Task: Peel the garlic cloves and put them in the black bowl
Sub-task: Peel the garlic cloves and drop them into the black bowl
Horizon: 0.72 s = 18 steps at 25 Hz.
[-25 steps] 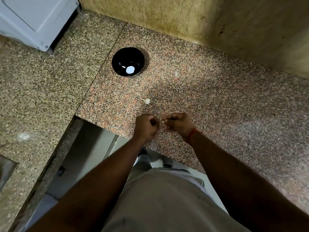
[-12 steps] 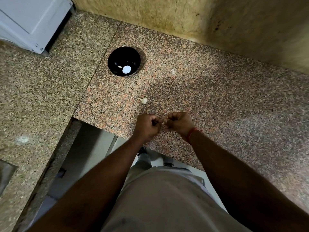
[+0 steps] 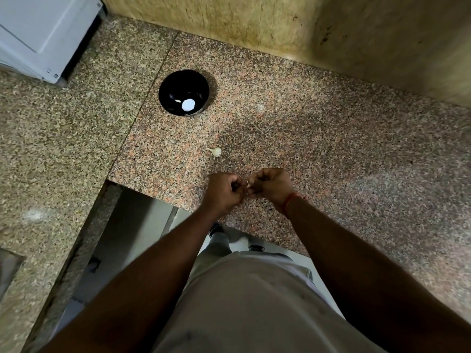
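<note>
Between the black bowl [image 3: 184, 92] and the near table [image 3: 331, 154] edge, only one garlic bulb [image 3: 216, 151] is met. Right of the bowl, bare granite is left; behind it, passage is blocked by the wall [image 3: 280, 24].

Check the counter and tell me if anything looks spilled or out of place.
Nothing stands out. The black bowl sits upright, one garlic piece lies loose on the counter, and both hands pinch a small clove between them.

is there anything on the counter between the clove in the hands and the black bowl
Only the small whitish garlic piece lies on the speckled granite counter, roughly between the hands' clove and the round black bowl. It is low, so probably easy to pass over.
</note>
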Available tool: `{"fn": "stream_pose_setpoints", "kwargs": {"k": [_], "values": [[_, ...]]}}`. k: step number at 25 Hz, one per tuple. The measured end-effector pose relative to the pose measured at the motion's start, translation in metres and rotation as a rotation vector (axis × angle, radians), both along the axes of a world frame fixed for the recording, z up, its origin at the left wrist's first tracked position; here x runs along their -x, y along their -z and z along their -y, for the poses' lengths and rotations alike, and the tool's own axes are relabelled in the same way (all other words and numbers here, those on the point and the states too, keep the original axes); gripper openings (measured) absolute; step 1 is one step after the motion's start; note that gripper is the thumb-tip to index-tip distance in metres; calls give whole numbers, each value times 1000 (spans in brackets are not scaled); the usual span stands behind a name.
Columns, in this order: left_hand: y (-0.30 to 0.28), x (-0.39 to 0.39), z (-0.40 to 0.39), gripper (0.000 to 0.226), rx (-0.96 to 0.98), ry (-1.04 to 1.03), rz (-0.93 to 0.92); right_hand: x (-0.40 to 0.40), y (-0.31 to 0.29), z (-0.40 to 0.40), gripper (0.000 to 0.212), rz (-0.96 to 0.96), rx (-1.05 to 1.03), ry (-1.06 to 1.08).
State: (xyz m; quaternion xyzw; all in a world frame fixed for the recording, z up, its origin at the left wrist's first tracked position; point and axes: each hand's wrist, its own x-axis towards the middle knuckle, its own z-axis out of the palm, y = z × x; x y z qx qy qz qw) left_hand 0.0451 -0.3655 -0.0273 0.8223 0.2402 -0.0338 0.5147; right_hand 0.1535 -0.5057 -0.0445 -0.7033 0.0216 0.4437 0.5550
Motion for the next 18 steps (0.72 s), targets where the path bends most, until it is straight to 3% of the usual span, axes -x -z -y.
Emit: {"fn": "stream_pose_setpoints", "kwargs": {"k": [18], "values": [[6, -6, 11, 20, -208, -9, 12, 9, -23, -12, 12, 160, 159, 72]]}}
